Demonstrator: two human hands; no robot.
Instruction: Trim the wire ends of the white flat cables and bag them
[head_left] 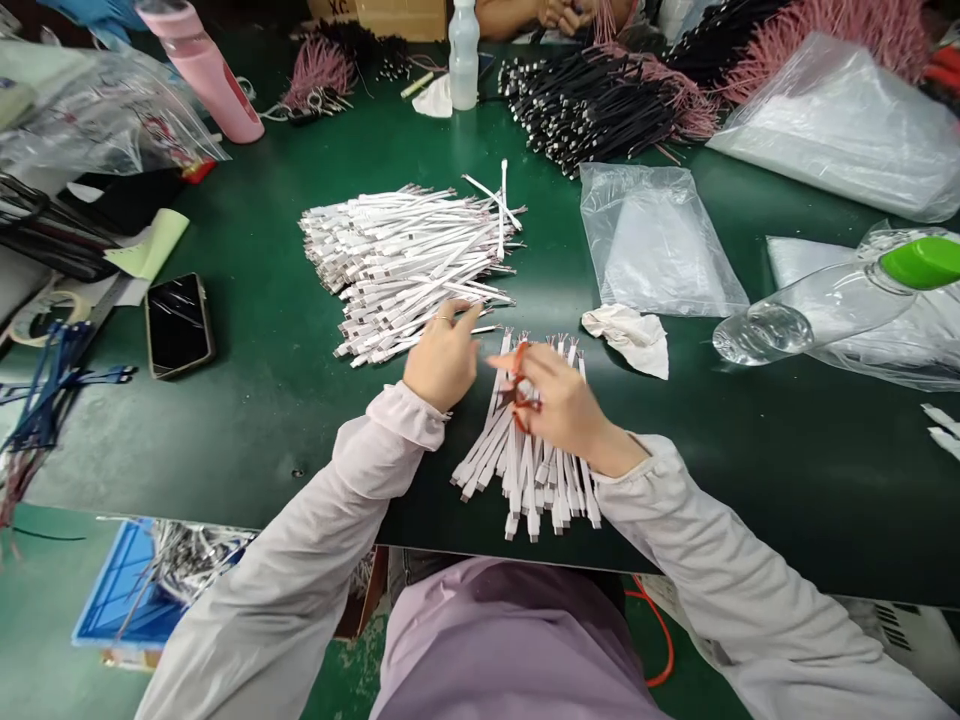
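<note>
Head view: the left hand (pixel 442 360) lies at the near edge of the large heap of white cables (pixel 409 255). Its fingers are loosely stretched, and the fingertips touch the nearest strands but, as far as we can see, are not closed round any. The right hand (pixel 562 405) is closed on a small orange tool (pixel 517 385) (snips or a clip, we cannot tell which; the fingers hide most of it). It rests on top of the small bundle (pixel 525 465) of the same cables, just beside the heap and close to the table's near edge. We judge the split deliberate: the heap lies farther out and the bundle is drawn in front of the body, so each hand has its own pile without crossing. The bundle's cables lie roughly parallel and slightly fanned, with thicker plug ends toward us and thin reddish ends away. The heap is looser, with a few strands lying across its top. The cables are flat and white. Noted on the green table (pixel 262 400): a phone (pixel 178 325) to the left, a crumpled tissue (pixel 630 338) and clear plastic bags (pixel 652 240) to the right, a clear bottle (pixel 817 310) on its side, and black cables (pixel 592 100) farther back. Another person's hands (pixel 562 12) show at the far edge.
</note>
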